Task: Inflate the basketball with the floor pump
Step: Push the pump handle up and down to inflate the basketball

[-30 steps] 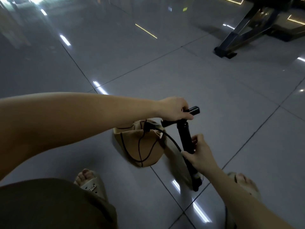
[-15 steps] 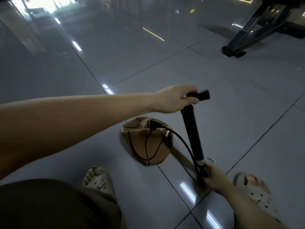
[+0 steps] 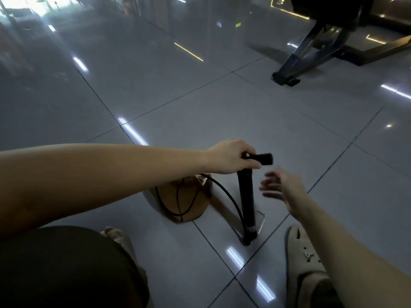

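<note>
A black floor pump [image 3: 247, 201] stands on the tiled floor, leaning slightly, with its base near a tile joint. My left hand [image 3: 230, 157] is closed over the left half of its T-handle [image 3: 262, 158]. A thin wire foot rest [image 3: 262, 218] juts out at the pump's base. A black hose [image 3: 226, 196] arcs from the base to a deflated tan basketball [image 3: 184, 202] that lies crumpled on the floor left of the pump. My right hand [image 3: 281, 188] hovers in the air right of the barrel, fingers spread and blurred, touching nothing.
My sandalled feet rest on the floor: the left foot [image 3: 113, 235] below the ball, the right foot [image 3: 305, 256] right of the pump base. A dark metal frame leg [image 3: 295, 63] stands at the far right. Glossy grey tiles reflect ceiling lights.
My right hand has left the pump's base and risen to mid-barrel height, now open in the air. The left hand keeps its hold on the handle.
</note>
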Motion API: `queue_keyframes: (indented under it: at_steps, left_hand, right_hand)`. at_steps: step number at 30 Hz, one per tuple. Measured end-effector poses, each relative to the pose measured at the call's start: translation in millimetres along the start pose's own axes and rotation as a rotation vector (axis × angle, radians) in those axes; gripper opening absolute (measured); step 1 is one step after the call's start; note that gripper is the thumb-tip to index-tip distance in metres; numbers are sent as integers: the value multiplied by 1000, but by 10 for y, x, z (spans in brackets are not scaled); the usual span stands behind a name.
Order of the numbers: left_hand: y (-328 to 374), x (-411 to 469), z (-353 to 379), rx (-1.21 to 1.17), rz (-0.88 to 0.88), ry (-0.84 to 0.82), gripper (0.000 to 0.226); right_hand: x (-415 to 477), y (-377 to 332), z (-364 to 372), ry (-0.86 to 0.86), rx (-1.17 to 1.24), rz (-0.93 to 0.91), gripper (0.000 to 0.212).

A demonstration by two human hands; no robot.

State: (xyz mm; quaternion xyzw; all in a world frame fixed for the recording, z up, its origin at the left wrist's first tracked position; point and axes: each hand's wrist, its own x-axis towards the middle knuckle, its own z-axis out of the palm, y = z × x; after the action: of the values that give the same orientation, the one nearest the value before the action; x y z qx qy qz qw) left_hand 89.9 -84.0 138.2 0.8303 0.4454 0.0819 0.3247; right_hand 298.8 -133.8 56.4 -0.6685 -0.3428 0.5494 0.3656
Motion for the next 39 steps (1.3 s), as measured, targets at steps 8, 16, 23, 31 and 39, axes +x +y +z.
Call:
queue_keyframes:
  at_steps: [8,16,23,31,39]
  left_hand:
    - [-155,262,-78,-429,-252,-43,35]
    - [-787,64,-183,-109,-246,11,32]
    - [-1636,-427,63,173,-371,-208,40]
    - [-1930,-551,404,33,-394,-29,33]
    - [-2018,-611,450,155,-294,-3,13]
  right_hand:
    - [-135,-420,317,-216,-190,-175,31]
    - [312,-206,638,-33,-535,-248,29]
    - [720,398,779,38,-742,34,44]
    - [827,713,812,-11,-671,247,61]
    - [502,-36,1652,-381,-767,-306,38]
